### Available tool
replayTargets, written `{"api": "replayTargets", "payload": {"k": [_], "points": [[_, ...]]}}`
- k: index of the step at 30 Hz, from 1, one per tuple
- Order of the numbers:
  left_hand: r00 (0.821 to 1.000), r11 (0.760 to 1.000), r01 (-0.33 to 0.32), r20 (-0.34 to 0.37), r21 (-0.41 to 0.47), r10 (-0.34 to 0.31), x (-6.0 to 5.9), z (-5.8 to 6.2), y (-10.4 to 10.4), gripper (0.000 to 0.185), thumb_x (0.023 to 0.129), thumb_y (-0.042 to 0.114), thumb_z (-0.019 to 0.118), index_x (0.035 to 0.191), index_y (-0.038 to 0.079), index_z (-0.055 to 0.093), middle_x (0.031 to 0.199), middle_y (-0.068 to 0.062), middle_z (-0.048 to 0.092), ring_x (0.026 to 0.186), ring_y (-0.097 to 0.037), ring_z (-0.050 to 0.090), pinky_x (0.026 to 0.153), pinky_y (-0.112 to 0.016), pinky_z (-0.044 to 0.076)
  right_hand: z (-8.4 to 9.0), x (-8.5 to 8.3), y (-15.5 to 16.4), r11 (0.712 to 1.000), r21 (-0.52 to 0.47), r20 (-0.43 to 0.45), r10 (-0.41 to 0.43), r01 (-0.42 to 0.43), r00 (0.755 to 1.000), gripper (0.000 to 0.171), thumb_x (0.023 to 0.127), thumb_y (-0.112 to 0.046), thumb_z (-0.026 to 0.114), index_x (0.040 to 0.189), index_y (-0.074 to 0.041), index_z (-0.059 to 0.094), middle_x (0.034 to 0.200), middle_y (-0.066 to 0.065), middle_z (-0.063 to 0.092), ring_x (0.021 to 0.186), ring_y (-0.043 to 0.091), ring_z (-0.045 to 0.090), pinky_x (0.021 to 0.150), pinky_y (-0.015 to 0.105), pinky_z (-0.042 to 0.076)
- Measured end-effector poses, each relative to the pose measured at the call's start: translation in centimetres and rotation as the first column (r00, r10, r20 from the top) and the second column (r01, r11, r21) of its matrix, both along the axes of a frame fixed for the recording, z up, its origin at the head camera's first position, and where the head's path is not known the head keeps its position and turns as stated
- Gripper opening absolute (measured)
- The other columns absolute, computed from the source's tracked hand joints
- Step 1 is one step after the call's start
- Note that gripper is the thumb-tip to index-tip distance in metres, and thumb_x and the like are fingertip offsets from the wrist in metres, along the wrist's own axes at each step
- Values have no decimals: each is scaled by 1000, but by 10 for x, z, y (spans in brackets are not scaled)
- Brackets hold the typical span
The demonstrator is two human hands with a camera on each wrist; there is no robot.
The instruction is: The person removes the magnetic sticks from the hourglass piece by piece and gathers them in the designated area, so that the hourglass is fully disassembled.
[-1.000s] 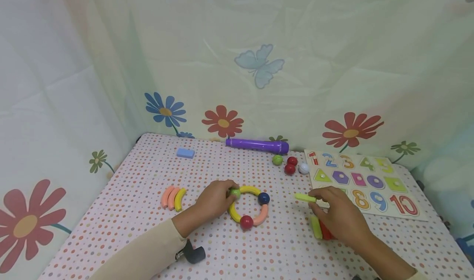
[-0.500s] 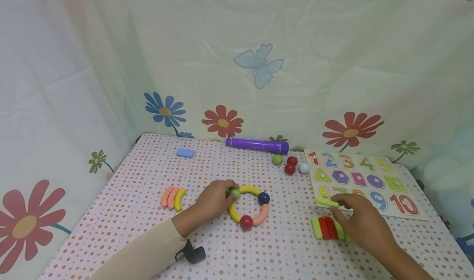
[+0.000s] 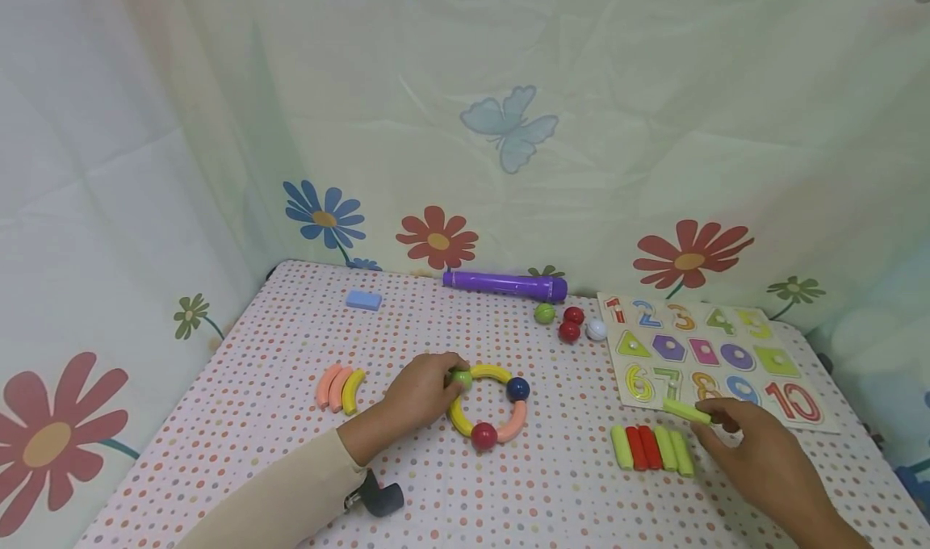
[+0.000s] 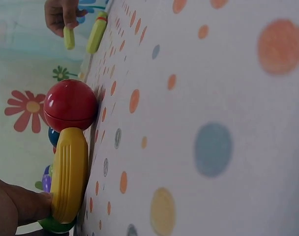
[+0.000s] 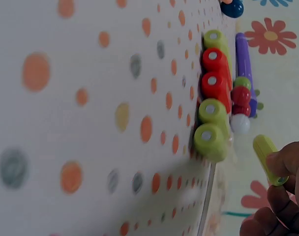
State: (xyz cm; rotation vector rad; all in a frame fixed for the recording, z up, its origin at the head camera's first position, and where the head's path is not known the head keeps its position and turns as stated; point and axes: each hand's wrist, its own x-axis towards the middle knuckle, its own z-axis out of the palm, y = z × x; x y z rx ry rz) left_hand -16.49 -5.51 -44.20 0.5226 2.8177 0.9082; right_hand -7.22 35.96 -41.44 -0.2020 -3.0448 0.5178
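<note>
My left hand (image 3: 421, 391) grips the green ball (image 3: 462, 379) at the left of a ring made of curved rods and balls. In that ring are yellow rods (image 4: 70, 172), a dark blue ball (image 3: 517, 388), a pink rod (image 3: 514, 422) and a red ball (image 3: 483, 436). Between thumb and fingers my right hand (image 3: 763, 456) pinches a straight lime-green rod (image 3: 686, 411), raised above the table as the right wrist view shows. Just left of it lies a row of straight rods: lime-green ones (image 3: 622, 447) at both ends and red ones (image 3: 643, 447) between.
Beyond the right hand lies a number puzzle board (image 3: 734, 331). At the back are a purple tube-shaped toy (image 3: 504, 285), loose red balls (image 3: 570, 332), a green ball (image 3: 544, 313), a white ball (image 3: 596, 330) and a blue block (image 3: 363, 300). Spare curved rods (image 3: 340, 389) lie left.
My right hand has moved right and toward me with the lime-green rod, uncovering the row of straight rods. The left hand stays on the ring's green ball.
</note>
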Motion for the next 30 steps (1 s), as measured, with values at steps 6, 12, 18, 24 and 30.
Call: {"api": "replayTargets", "payload": {"k": [6,12,18,24,30], "points": [[1000,1000,-2,7,-2,2,0,0,0,27,98,21,72,124,14,70,97,6,67,77,-8,56,63,-22,50,-5,3,16,997,-25,139,-63,67,988,54,93,-28,75,129,9,58,114,31,62,95,42,60,71,57,52],[1000,1000,-9,10,-3,9,1,0,0,27,98,21,72,124,14,70,96,6,67,77,-8,56,62,-23,50,-13,3,28,992,-27,258,-111,121,960,57,93,-28,75,130,11,57,112,30,63,92,40,59,73,59,52],[1000,1000,-20,8,-12,20,1,0,0,27,98,21,72,124,15,70,97,6,66,79,-9,55,64,-22,49,-22,4,33,991,-39,327,-108,127,939,53,92,-26,75,127,10,57,103,22,63,88,33,57,72,56,52],[1000,1000,-16,1,-7,16,1,0,1,27,98,21,72,124,15,70,98,6,67,79,-9,56,63,-22,50,-26,8,33,997,-40,336,-55,73,940,51,92,-26,75,127,7,58,87,7,59,76,24,53,63,40,48],[1000,1000,-10,-10,-13,10,1,0,1,27,98,20,72,124,14,70,99,5,68,78,-8,56,63,-22,49,-27,10,29,997,-56,388,-18,44,922,63,89,-28,78,136,7,53,82,4,55,71,21,51,61,38,45]]}}
